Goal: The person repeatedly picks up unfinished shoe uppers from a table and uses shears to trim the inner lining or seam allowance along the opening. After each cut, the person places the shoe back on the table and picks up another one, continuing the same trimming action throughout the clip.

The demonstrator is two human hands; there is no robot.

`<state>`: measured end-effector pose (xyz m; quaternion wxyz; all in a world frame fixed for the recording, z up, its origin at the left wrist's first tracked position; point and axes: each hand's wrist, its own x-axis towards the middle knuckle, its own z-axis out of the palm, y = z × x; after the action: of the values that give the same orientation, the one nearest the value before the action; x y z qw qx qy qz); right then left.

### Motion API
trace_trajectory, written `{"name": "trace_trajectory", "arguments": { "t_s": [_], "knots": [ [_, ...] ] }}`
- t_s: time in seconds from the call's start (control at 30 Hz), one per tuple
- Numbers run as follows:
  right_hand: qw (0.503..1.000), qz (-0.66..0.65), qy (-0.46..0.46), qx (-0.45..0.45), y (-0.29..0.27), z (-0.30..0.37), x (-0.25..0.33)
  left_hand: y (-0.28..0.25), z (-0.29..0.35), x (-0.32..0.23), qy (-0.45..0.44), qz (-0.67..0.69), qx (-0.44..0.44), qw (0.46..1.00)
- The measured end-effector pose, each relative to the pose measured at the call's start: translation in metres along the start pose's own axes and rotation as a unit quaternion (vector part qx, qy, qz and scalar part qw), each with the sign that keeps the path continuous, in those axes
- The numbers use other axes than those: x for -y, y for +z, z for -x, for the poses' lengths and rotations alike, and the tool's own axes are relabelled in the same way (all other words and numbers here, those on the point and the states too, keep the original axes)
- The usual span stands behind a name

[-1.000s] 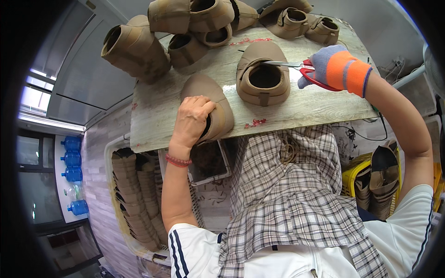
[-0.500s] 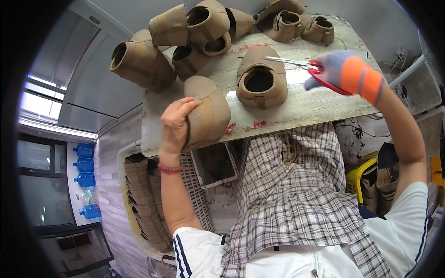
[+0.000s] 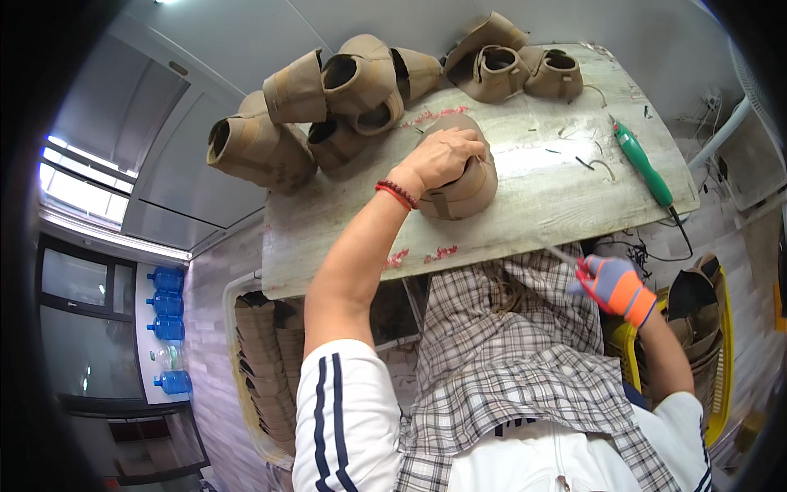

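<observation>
At the middle of the table, my bare left hand [image 3: 447, 160] is closed on a tan shoe upper [image 3: 463, 197], fingers curled over its round opening. The hand hides much of the upper's top. My right hand [image 3: 616, 287], in a grey and orange knitted glove, grips red-handled scissors [image 3: 584, 272] just off the table's front edge, above my checked apron [image 3: 516, 353]. The scissor blades point toward the table and look blurred.
A cluster of tan uppers [image 3: 357, 74] stands at the far left, with more uppers [image 3: 500, 70] at the far edge. A green corded tool [image 3: 643, 162] lies on the table [image 3: 557, 189] at right. Left and right below are a pale basket [image 3: 232, 328] and a yellow basket [image 3: 723, 361], holding tan pieces.
My left hand has let go of the upper at the table's front left, now out of sight, and taken hold of the middle one. My right hand has lowered the scissors toward me.
</observation>
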<state>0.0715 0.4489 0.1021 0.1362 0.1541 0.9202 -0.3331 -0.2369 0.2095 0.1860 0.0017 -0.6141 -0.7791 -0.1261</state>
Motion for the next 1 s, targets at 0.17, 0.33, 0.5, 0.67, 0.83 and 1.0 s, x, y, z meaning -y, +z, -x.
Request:
{"name": "trace_trajectory", "arguments": {
  "t_s": [0.17,0.33,0.5,0.67,0.83,1.0],
  "knots": [
    [0.992,0.108,-0.014,0.064,0.022,0.015,-0.003,-0.014,0.008,0.02,-0.109,0.27,-0.051,0.955],
    [0.989,0.111,-0.012,0.094,0.035,0.01,0.001,-0.008,0.046,0.051,-0.213,0.429,-0.066,0.875],
    [0.994,0.078,-0.047,0.057,0.06,-0.004,-0.012,0.028,0.023,0.048,-0.231,0.513,-0.143,0.814],
    [0.992,0.107,-0.028,0.062,0.057,-0.002,-0.001,0.027,-0.006,0.018,-0.249,0.546,-0.115,0.792],
    [0.996,0.082,-0.015,0.018,0.063,0.003,-0.022,-0.056,0.06,0.082,-0.289,-0.232,-0.479,0.795],
    [0.993,0.116,0.001,0.012,0.064,-0.002,-0.014,-0.115,0.109,0.138,-0.498,-0.311,-0.326,0.741]
  ]
}}
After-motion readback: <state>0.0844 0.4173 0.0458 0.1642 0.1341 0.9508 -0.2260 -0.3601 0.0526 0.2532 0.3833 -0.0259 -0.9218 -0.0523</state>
